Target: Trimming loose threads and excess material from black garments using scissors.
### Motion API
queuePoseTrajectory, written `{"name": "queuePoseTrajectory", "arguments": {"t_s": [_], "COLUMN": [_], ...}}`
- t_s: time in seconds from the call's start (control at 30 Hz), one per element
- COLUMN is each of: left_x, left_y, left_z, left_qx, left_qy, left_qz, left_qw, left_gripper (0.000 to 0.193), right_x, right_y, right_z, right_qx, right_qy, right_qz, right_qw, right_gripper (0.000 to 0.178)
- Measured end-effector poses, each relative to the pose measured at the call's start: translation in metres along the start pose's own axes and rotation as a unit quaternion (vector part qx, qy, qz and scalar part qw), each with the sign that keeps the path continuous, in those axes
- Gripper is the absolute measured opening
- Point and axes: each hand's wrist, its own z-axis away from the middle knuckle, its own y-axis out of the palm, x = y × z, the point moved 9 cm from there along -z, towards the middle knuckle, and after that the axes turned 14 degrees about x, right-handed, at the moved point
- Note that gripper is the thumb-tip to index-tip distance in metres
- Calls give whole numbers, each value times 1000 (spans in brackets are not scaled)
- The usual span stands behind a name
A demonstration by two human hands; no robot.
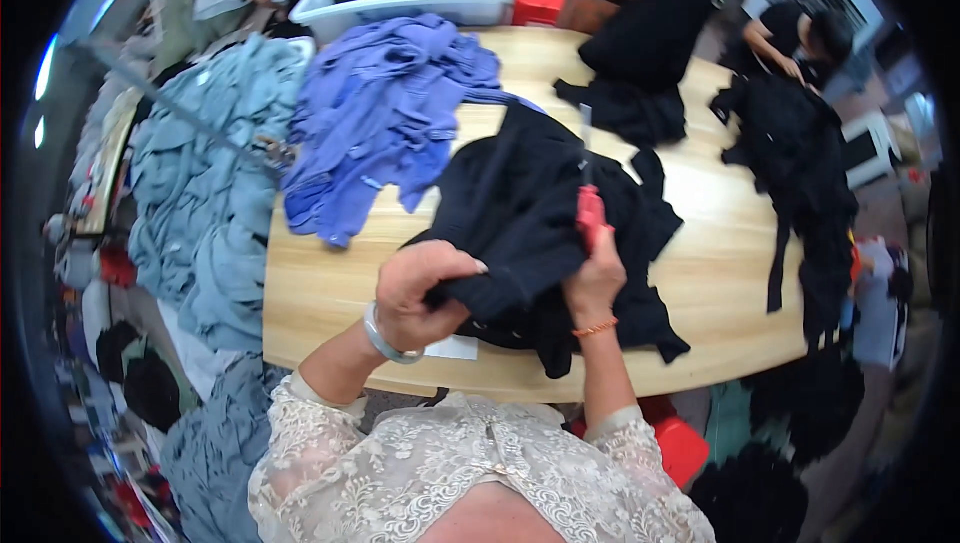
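My left hand (415, 288) is closed round the near left edge of a black knit garment (525, 203), its thumb on top of the cloth. The garment is partly lifted and lies bunched over the middle of the table. In my right hand (597, 278) is a pair of red-handled scissors (590, 211), the narrow metal blade pointing away from me. My right fingers also lie against the right side of the raised cloth; whether they grip it I cannot tell. Part of the scissors is hidden by the hand.
Purple garments (385, 113) are heaped at the table's (340, 328) far left, with grey-blue garments (205, 203) beyond its left edge. A white bin (420, 11) of black cloth stands behind. Across the table a person handles a black garment (655, 28). More black clothes (800, 163) hang at the right.
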Motion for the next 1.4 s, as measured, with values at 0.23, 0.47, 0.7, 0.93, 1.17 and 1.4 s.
{"name": "queuePoseTrajectory", "arguments": {"t_s": [0.23,0.47,0.7,0.93,1.17,1.4], "left_x": [-38,94,231,117,185,195], "left_y": [-49,-41,6,197,326,337], "left_z": [84,178,196,-15,-53,-49], "left_qx": [-113,-124,-57,130,288,274], "left_qy": [-71,-379,-412,-77,-77,-74], "left_qz": [158,147,-312,-142,-280,-304], "left_qw": [978,905,854,978,913,909], "left_gripper": [14,18,47,51,61,56], "right_x": [-77,-61,-185,-203,-158,-147], "right_y": [-145,-180,-107,-119,-120,-107], "right_z": [30,-21,-77,-6,26,21], "right_qx": [78,226,174,217,353,405], "right_qy": [12,55,126,157,110,130], "right_qz": [-115,48,387,83,183,270], "right_qw": [990,971,897,960,911,864], "right_gripper": [50,21,41,32,22,24]}}
